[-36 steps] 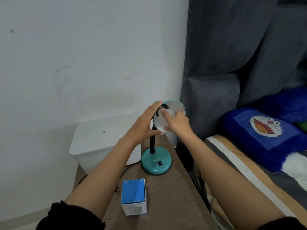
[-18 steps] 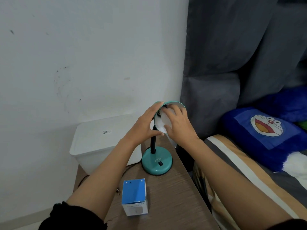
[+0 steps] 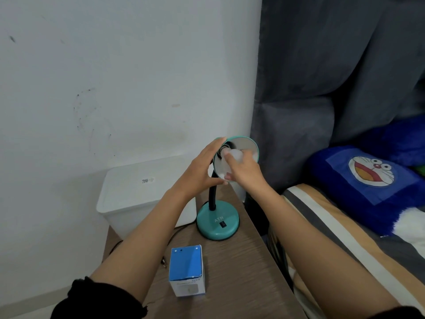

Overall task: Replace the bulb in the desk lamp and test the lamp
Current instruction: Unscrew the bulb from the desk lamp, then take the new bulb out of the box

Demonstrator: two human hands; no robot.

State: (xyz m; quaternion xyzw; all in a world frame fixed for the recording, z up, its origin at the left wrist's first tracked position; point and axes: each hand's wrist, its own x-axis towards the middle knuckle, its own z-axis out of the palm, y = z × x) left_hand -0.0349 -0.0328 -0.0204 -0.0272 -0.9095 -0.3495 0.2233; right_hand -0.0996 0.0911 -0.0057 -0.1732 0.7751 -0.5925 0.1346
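Note:
A teal desk lamp stands on a wooden side table, its round base carrying a black switch and a black flexible neck. Its shade is tilted toward me, open side showing. My left hand wraps the back and left rim of the shade. My right hand reaches into the shade with its fingers closed around a white bulb at the socket. A blue and white bulb box stands upright at the table's front left.
A white lidded plastic bin stands behind the table against the white wall. A black cord trails off the table's left edge. On the right is a bed with a striped sheet, a blue cartoon pillow and a grey curtain.
My right hand has turned on the bulb: the fingers shifted from over the shade's front to a grip near the socket, leaving more of the shade's inside showing. My left hand stays on the shade.

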